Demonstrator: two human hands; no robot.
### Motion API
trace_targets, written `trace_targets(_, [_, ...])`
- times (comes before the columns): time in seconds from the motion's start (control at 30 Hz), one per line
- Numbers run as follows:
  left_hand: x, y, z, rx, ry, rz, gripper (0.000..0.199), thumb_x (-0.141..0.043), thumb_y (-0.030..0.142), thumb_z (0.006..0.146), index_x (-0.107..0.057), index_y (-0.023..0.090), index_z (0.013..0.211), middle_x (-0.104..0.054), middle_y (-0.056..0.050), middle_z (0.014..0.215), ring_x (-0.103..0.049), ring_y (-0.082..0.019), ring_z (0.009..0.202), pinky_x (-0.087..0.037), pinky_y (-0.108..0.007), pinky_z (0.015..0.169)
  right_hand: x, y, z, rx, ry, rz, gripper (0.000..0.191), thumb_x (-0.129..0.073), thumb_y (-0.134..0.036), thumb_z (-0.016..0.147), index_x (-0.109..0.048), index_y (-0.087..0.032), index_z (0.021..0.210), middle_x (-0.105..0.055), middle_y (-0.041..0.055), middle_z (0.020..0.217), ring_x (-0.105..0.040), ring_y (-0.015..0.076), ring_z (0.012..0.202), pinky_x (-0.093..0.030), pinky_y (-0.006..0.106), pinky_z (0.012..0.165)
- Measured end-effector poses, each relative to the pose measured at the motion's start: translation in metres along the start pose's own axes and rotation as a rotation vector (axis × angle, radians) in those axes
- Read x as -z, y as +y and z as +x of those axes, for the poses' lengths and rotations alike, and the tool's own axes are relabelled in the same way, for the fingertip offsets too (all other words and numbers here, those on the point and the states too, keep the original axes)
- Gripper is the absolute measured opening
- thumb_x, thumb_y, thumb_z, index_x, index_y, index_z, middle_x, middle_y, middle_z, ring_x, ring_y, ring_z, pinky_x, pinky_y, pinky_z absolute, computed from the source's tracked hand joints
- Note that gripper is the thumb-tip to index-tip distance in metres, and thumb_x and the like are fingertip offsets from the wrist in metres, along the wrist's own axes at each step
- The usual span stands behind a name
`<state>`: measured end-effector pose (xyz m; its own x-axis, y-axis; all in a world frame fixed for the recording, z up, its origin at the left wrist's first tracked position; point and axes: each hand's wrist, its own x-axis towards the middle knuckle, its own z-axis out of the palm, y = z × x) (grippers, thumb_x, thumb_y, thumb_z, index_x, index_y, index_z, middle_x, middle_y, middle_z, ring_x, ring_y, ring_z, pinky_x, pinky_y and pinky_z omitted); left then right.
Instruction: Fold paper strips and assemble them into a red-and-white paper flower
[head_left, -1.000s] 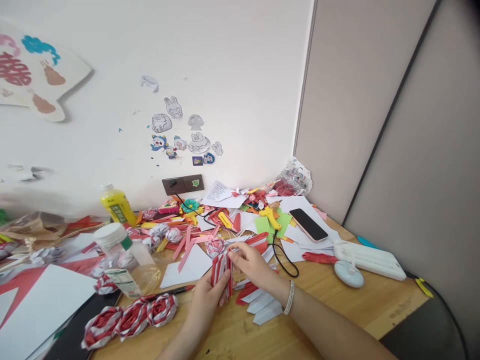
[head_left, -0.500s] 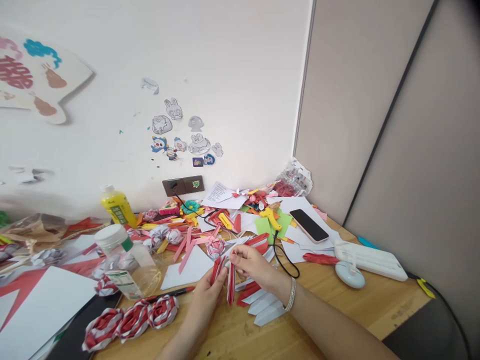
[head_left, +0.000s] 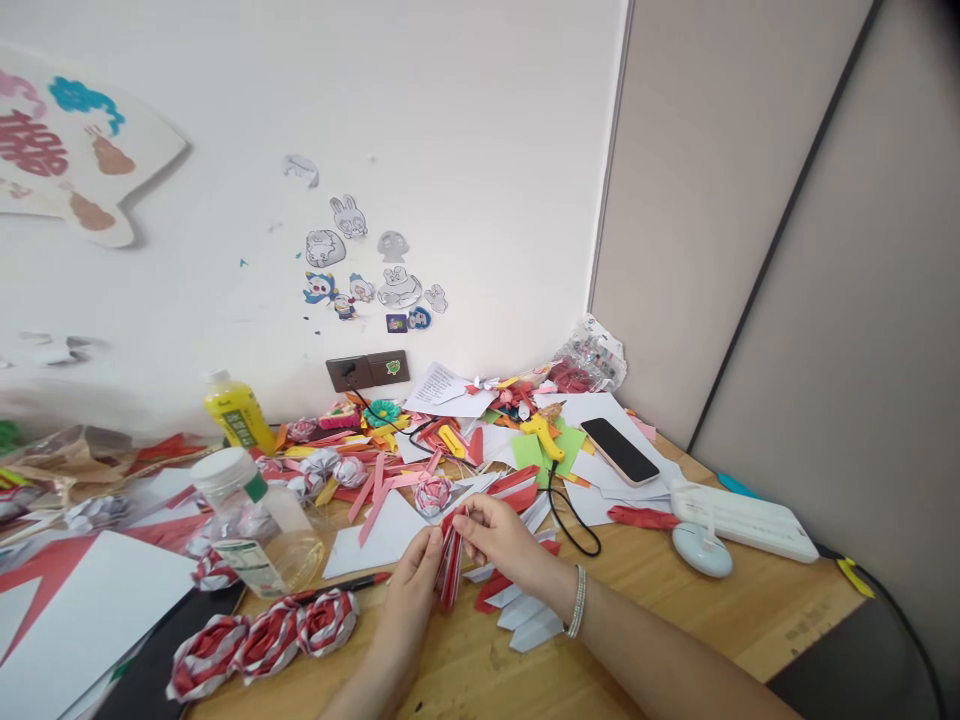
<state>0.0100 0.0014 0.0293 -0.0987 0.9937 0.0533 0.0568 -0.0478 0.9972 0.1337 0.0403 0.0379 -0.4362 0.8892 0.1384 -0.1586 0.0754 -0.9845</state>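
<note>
Between my hands, above the wooden table, is a bundle of folded red and white paper strips (head_left: 450, 568). My left hand (head_left: 417, 572) pinches the bundle from the left, thumb on top. From the right, my right hand (head_left: 491, 535) has its fingertips closed on the upper end of the strips. Under my right wrist lie grey-white pointed paper pieces (head_left: 529, 618) beside red ones. A pink and white paper rose (head_left: 433, 493) sits just beyond my hands. Three red and white twisted paper roses (head_left: 266, 640) lie left of my left forearm.
A clear jar (head_left: 281, 530) and a black pen (head_left: 341, 588) lie left of my hands. Behind stands a yellow bottle (head_left: 240, 415). A yellow glue gun (head_left: 544, 437) with a black cord, a phone (head_left: 619, 451), a mouse (head_left: 702, 551) and a white power strip (head_left: 750, 520) are to the right.
My hands have come closer together. The strips, which hung in two separate parts, are now gathered in one bundle between my fingers.
</note>
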Motion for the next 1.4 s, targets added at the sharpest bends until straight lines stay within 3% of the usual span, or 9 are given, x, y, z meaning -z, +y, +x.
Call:
trace_targets(0.13, [0.0,-0.003,0.0,-0.067,-0.01,0.053,0.038,-0.047,0.053,0.076,-0.05,0.019,0.06,-0.049,0.004,0.054,-0.041,-0.011,0.049,-0.035,-0.02,0.048,-0.003,0.004,-0.001,0.021,0.021,-0.027,0.036,-0.054,-0.052,0.075,-0.047,-0.016,0.077,-0.048,-0.0073,0.049,-0.041,0.0054,0.039,-0.033,0.018,0.041])
trace_targets(0.3, [-0.001,-0.01,-0.003,-0.047,0.015,0.059,0.039,-0.044,0.053,0.078,-0.048,0.019,0.06,-0.044,0.005,0.048,-0.035,-0.009,0.042,-0.028,-0.02,0.04,-0.01,0.008,-0.003,0.042,0.053,-0.049,0.036,-0.051,-0.048,0.078,-0.05,-0.016,0.095,-0.048,-0.0075,0.051,-0.045,0.0072,0.04,-0.037,0.019,0.042])
trace_targets(0.6, [-0.005,-0.002,-0.01,-0.065,0.075,0.163,0.037,-0.044,0.051,0.078,-0.049,0.02,0.058,-0.047,0.005,0.047,-0.042,-0.012,0.044,-0.034,-0.022,0.044,-0.016,0.005,-0.007,0.078,0.092,-0.205,0.023,-0.049,-0.038,0.083,-0.047,-0.018,0.074,-0.045,-0.0054,0.055,-0.044,0.0089,0.049,-0.035,0.02,0.048])
trace_targets(0.7, [-0.008,-0.002,-0.012,-0.154,0.067,0.193,0.032,-0.043,0.046,0.079,-0.059,0.018,0.075,-0.064,-0.004,0.072,-0.058,-0.019,0.071,-0.045,-0.027,0.065,-0.013,0.002,-0.006,0.106,0.113,-0.246,0.024,-0.045,-0.038,0.084,-0.043,-0.018,0.071,-0.043,-0.0055,0.055,-0.043,0.009,0.051,-0.035,0.02,0.048])
trace_targets(0.8, [-0.011,-0.003,-0.013,-0.199,-0.001,0.193,0.036,-0.04,0.041,0.081,-0.059,0.017,0.1,-0.064,-0.011,0.106,-0.055,-0.023,0.102,-0.041,-0.033,0.089,-0.009,-0.001,-0.005,0.121,0.11,-0.223,0.024,-0.043,-0.038,0.085,-0.043,-0.018,0.071,-0.041,-0.0057,0.054,-0.04,0.0085,0.05,-0.033,0.02,0.047])
trace_targets(0.97, [-0.01,0.001,-0.013,-0.233,-0.034,0.318,0.041,-0.043,0.038,0.08,-0.055,0.015,0.112,-0.057,-0.014,0.121,-0.052,-0.026,0.11,-0.038,-0.038,0.096,-0.006,-0.004,-0.003,0.108,0.081,-0.114,0.021,-0.047,-0.038,0.083,-0.047,-0.017,0.079,-0.041,-0.0057,0.055,-0.038,0.0078,0.049,-0.031,0.019,0.045])
trace_targets(1.27, [-0.009,-0.002,-0.01,-0.272,-0.006,0.353,0.032,-0.04,0.032,0.081,-0.06,0.016,0.1,-0.062,-0.014,0.111,-0.056,-0.026,0.103,-0.04,-0.04,0.092,-0.003,-0.004,-0.003,0.056,0.033,-0.043,0.021,-0.051,-0.038,0.08,-0.048,-0.017,0.083,-0.042,-0.0064,0.054,-0.036,0.0069,0.046,-0.027,0.018,0.042])
trace_targets(1.4, [-0.008,0.0,-0.012,-0.259,-0.016,0.362,0.024,-0.043,0.036,0.079,-0.058,0.018,0.086,-0.066,-0.011,0.092,-0.059,-0.026,0.091,-0.044,-0.039,0.083,-0.001,0.0,-0.002,0.061,0.022,-0.104,0.021,-0.047,-0.038,0.083,-0.045,-0.018,0.077,-0.04,-0.007,0.053,-0.035,0.0068,0.046,-0.027,0.018,0.042])
